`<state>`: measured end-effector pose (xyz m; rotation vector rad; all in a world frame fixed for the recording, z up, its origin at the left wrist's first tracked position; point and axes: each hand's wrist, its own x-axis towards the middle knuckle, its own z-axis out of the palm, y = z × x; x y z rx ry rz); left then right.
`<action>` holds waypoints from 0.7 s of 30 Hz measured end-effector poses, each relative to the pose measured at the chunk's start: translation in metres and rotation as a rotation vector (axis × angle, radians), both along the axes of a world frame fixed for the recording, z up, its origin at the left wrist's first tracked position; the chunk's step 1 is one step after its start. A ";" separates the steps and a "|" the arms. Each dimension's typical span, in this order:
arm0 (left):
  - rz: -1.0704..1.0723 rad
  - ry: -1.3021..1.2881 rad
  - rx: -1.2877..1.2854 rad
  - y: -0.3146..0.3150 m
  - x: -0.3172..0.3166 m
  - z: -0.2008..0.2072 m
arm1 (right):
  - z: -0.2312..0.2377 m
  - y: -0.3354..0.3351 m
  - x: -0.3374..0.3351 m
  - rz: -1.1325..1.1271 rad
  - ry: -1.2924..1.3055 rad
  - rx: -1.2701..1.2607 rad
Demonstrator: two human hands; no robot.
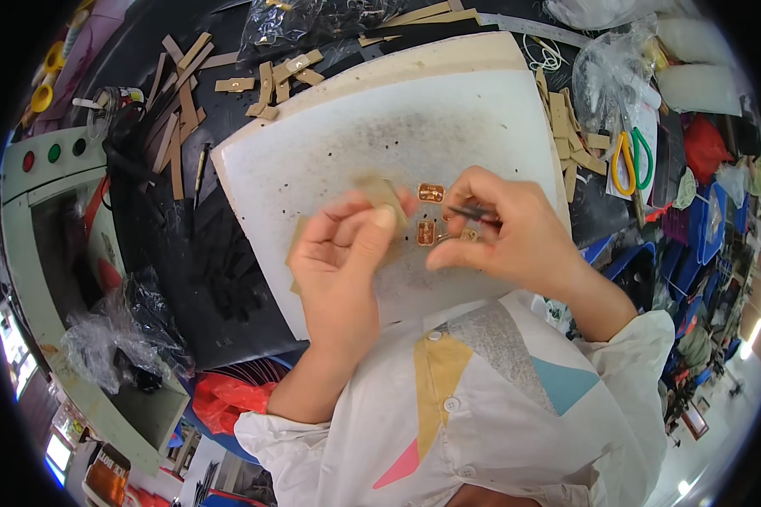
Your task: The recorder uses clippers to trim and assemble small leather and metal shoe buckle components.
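Note:
My left hand (340,253) is raised over the white board (330,144), its fingers pinching a tan strip (386,198) smeared by motion. Behind that hand, more tan material (299,232) shows on the board. My right hand (524,228) is closed on a slim dark piece (473,213), whose kind I cannot make out. Just left of its fingertips lie a small copper-coloured metal plate (431,193) and a second copper-coloured plate (426,233). Further small metal pieces sit partly hidden beneath the right fingers.
Tan strips (177,156) are scattered at the left, with short tan pieces (266,84) behind the board. More strips (564,127) lie on the right, near yellow-handled and green-handled scissors (624,162). Black scraps (232,266) cover the table's left. A grey-green machine (55,186) stands beyond.

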<state>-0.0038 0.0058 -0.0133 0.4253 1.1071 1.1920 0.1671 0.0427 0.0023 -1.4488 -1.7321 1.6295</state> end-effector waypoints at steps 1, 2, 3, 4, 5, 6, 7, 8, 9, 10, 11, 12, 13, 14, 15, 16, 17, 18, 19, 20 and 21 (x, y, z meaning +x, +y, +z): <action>0.084 -0.077 0.000 0.003 0.002 0.000 | 0.000 -0.003 -0.005 -0.022 -0.037 0.075; 0.063 -0.181 0.042 0.003 0.004 -0.005 | -0.002 -0.005 -0.010 -0.118 0.083 0.018; 0.046 -0.228 0.020 0.002 0.006 -0.005 | -0.004 -0.007 -0.017 -0.213 0.204 -0.040; 0.030 -0.274 -0.002 0.000 0.007 -0.004 | -0.004 -0.007 -0.020 -0.307 0.325 -0.098; 0.012 -0.321 -0.025 -0.002 0.008 -0.003 | -0.002 -0.006 -0.019 -0.309 0.333 -0.096; 0.013 -0.261 -0.018 -0.002 0.009 -0.002 | 0.002 -0.003 -0.016 -0.313 0.340 -0.094; -0.040 -0.198 0.014 -0.002 0.006 0.000 | 0.003 0.000 -0.012 -0.317 0.346 -0.092; -0.093 -0.134 0.047 -0.002 -0.001 0.003 | -0.001 0.001 -0.008 -0.249 0.292 0.012; -0.146 -0.072 0.073 -0.003 -0.006 0.003 | 0.001 0.005 -0.003 -0.145 0.212 0.127; -0.199 0.057 0.087 -0.003 -0.007 0.002 | 0.006 0.010 0.001 -0.040 0.131 0.240; -0.251 0.185 0.101 -0.003 -0.009 0.001 | 0.008 0.012 0.003 0.067 0.050 0.352; -0.304 0.314 0.119 -0.003 -0.009 0.001 | 0.006 0.012 0.003 0.095 0.040 0.430; -0.313 0.297 0.086 -0.002 -0.009 0.001 | 0.003 0.011 0.003 0.123 0.031 0.508; -0.323 0.280 0.054 -0.001 -0.009 0.000 | 0.001 0.009 0.003 0.152 0.022 0.587; -0.327 0.266 0.021 0.000 -0.009 0.000 | 0.003 0.010 -0.001 0.081 -0.076 0.673; -0.282 0.239 -0.002 0.001 -0.009 0.001 | 0.007 0.010 -0.006 0.008 -0.175 0.759; -0.236 0.212 -0.024 0.002 -0.007 0.003 | 0.009 0.005 -0.009 -0.047 -0.224 0.742; -0.193 0.183 -0.044 0.002 -0.006 0.004 | 0.013 0.001 -0.011 -0.103 -0.275 0.723; -0.165 0.159 -0.063 0.002 -0.006 0.003 | 0.015 -0.008 -0.012 -0.140 -0.275 0.602; -0.138 0.134 -0.082 0.002 -0.006 0.002 | 0.012 -0.012 -0.009 -0.121 -0.253 0.618; -0.111 0.109 -0.099 0.002 -0.006 0.002 | 0.008 -0.015 -0.007 -0.100 -0.230 0.636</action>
